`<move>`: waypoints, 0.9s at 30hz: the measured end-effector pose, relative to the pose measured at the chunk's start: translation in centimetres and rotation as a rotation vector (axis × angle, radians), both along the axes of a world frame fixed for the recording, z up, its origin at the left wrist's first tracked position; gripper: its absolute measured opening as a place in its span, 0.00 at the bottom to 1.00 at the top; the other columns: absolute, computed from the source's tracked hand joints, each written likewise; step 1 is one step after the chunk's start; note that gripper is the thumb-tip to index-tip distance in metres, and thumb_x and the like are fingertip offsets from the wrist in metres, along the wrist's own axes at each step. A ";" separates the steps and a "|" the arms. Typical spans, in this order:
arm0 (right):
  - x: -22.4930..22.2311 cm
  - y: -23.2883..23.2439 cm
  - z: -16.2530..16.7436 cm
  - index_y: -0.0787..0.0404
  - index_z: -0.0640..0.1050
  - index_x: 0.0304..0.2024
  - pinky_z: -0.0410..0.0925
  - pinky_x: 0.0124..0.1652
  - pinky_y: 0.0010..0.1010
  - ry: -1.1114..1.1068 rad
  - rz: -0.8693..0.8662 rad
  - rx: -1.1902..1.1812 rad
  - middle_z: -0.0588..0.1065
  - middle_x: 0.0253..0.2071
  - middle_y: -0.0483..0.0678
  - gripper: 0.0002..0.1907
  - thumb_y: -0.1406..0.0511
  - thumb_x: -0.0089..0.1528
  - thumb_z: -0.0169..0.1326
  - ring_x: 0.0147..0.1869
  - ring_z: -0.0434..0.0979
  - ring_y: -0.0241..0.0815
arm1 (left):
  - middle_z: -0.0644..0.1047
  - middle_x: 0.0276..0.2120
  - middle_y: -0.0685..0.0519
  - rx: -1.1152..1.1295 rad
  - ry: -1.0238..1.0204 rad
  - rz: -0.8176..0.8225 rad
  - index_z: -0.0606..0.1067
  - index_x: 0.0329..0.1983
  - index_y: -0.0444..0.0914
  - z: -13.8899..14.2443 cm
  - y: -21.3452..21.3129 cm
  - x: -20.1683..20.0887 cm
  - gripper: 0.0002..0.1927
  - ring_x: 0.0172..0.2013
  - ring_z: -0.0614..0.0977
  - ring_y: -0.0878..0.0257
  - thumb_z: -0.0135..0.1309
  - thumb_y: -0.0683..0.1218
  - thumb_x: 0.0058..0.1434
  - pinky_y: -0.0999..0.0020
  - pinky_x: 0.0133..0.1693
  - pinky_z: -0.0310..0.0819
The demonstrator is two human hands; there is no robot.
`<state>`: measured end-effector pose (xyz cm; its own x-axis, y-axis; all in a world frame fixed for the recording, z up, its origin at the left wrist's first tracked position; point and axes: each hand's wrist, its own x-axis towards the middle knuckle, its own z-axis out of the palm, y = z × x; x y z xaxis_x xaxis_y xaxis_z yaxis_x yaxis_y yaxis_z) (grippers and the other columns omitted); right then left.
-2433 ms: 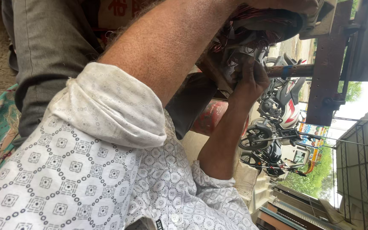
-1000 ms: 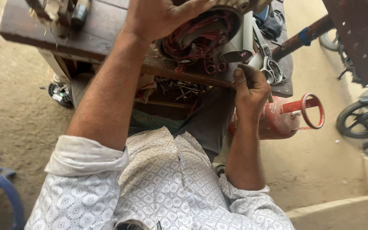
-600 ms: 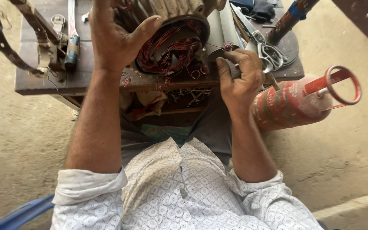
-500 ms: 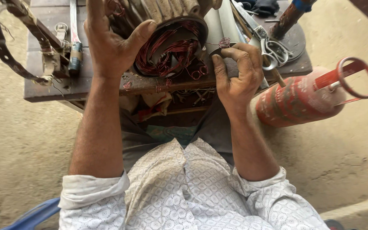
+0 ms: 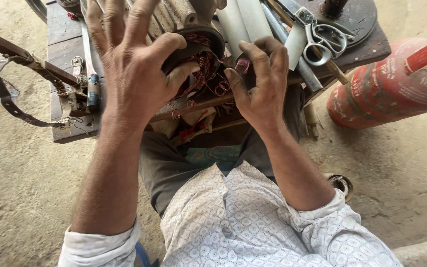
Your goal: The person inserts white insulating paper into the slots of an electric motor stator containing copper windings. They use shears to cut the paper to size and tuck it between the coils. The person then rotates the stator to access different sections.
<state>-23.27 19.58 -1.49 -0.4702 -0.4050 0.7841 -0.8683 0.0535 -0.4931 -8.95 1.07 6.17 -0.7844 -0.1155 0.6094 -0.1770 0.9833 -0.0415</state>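
Observation:
A round motor stator (image 5: 198,42) with reddish copper windings (image 5: 204,69) rests at the front edge of a low wooden workbench (image 5: 70,131). My left hand (image 5: 134,64) lies over its left side with the fingers spread and the thumb on the rim. My right hand (image 5: 260,79) sits at the stator's right side, fingers curled around a small bundle of coil wire. Both sleeves are white and patterned, and my knees are under the bench.
Scissors (image 5: 322,37) and pale rolled sheets (image 5: 243,20) lie on the bench behind my right hand. A red gas cylinder (image 5: 386,89) lies on the sandy ground at right. A metal bar with a dark strap (image 5: 11,99) juts out at left.
The view has swung from sideways to looking straight down and moved closer. Both hands stay on the stator; the left fingers have spread wider over it.

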 end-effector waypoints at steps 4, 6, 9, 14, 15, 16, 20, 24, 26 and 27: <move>-0.8 -0.6 -0.8 0.59 0.80 0.48 0.71 0.51 0.37 0.092 -0.006 0.081 0.74 0.47 0.50 0.12 0.62 0.64 0.66 0.53 0.75 0.46 | 0.71 0.67 0.42 0.032 0.004 -0.047 0.84 0.43 0.49 0.5 0.3 -0.7 0.12 0.68 0.66 0.42 0.73 0.54 0.60 0.33 0.64 0.55; -1.3 -1.0 -1.4 0.58 0.82 0.47 0.72 0.53 0.38 0.082 0.025 0.122 0.77 0.47 0.46 0.09 0.63 0.68 0.67 0.54 0.77 0.44 | 0.73 0.66 0.43 0.024 0.015 -0.069 0.83 0.42 0.48 0.3 0.0 -0.8 0.10 0.68 0.69 0.43 0.72 0.53 0.63 0.35 0.64 0.59; -2.0 -1.9 -1.8 0.60 0.82 0.47 0.71 0.52 0.40 0.153 0.001 0.137 0.78 0.46 0.47 0.09 0.64 0.68 0.67 0.52 0.78 0.44 | 0.74 0.66 0.44 -0.042 0.033 -0.088 0.82 0.44 0.48 -0.5 -0.3 -0.7 0.09 0.67 0.71 0.44 0.70 0.51 0.64 0.36 0.65 0.60; -2.2 -3.3 -0.7 0.63 0.81 0.47 0.71 0.50 0.41 0.157 0.069 0.120 0.77 0.48 0.50 0.14 0.65 0.62 0.69 0.51 0.79 0.46 | 0.74 0.62 0.43 -0.004 0.100 -0.163 0.81 0.49 0.48 -1.1 -1.0 -0.1 0.12 0.64 0.72 0.43 0.71 0.47 0.66 0.36 0.62 0.59; -2.0 -3.6 -0.3 0.63 0.82 0.47 0.71 0.50 0.41 0.199 0.045 0.139 0.77 0.48 0.50 0.14 0.65 0.61 0.70 0.51 0.79 0.46 | 0.75 0.62 0.43 -0.011 0.112 -0.166 0.80 0.50 0.48 -1.2 -1.1 -0.1 0.13 0.64 0.71 0.43 0.72 0.47 0.66 0.35 0.63 0.58; -1.9 -4.0 0.1 0.62 0.82 0.47 0.72 0.50 0.40 0.242 0.023 0.158 0.77 0.49 0.50 0.14 0.65 0.61 0.70 0.51 0.79 0.47 | 0.75 0.62 0.44 -0.018 0.126 -0.165 0.80 0.51 0.48 -1.4 -1.3 0.0 0.14 0.64 0.71 0.43 0.72 0.48 0.66 0.35 0.63 0.56; -1.8 -4.5 1.4 0.59 0.83 0.44 0.76 0.55 0.37 0.443 0.071 0.266 0.75 0.55 0.47 0.11 0.69 0.60 0.70 0.58 0.78 0.44 | 0.76 0.60 0.47 0.038 0.155 -0.136 0.77 0.57 0.49 -1.9 -1.8 0.8 0.21 0.65 0.70 0.44 0.73 0.48 0.64 0.33 0.66 0.50; -1.8 -4.7 1.1 0.59 0.83 0.44 0.78 0.53 0.34 0.546 0.070 0.261 0.73 0.55 0.49 0.12 0.66 0.61 0.72 0.61 0.77 0.45 | 0.75 0.61 0.48 0.075 0.177 -0.174 0.76 0.57 0.48 -2.0 -2.3 1.5 0.21 0.65 0.69 0.43 0.72 0.47 0.65 0.33 0.66 0.49; -1.7 -5.4 0.3 0.61 0.82 0.44 0.79 0.52 0.34 0.607 0.045 0.246 0.71 0.58 0.51 0.14 0.64 0.60 0.72 0.61 0.76 0.45 | 0.75 0.61 0.48 0.095 0.192 -0.185 0.76 0.56 0.46 -2.0 -2.3 1.8 0.20 0.65 0.69 0.43 0.71 0.46 0.64 0.33 0.66 0.50; -1.7 -5.8 -0.1 0.61 0.82 0.45 0.79 0.50 0.31 0.598 0.036 0.225 0.71 0.58 0.52 0.16 0.64 0.59 0.72 0.60 0.76 0.46 | 0.74 0.62 0.48 0.122 0.187 -0.196 0.75 0.55 0.46 -2.0 -2.3 1.9 0.19 0.66 0.69 0.42 0.70 0.46 0.65 0.36 0.67 0.52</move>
<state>-24.95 13.82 -1.57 0.0393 -0.5977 0.8007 -0.9931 0.0651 0.0973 -7.10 -1.22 4.22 -0.6742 -0.0543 0.7365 0.0237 0.9952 0.0951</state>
